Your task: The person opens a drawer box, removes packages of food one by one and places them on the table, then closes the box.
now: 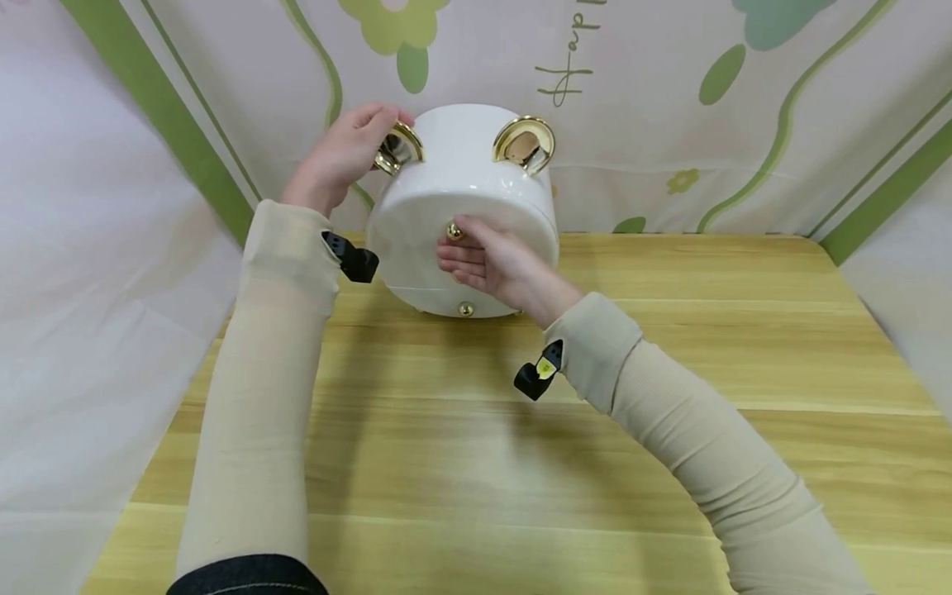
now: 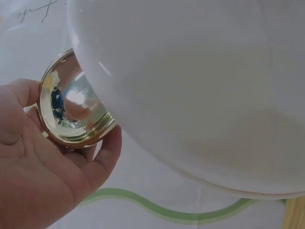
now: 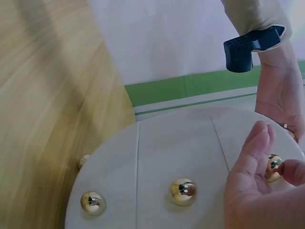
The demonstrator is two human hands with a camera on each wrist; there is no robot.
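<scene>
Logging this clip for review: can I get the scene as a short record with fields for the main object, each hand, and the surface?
object: white round box with gold knobs and two gold ear-shaped fittings
left hand: grip on the left gold fitting
right hand: fingertips pinch the upper gold knob on the box front
other knobs: middle knob and outer knob untouched
surface: wooden table
backdrop: floral cloth

head overhead, wrists close, sharing white box (image 1: 461, 211)
</scene>
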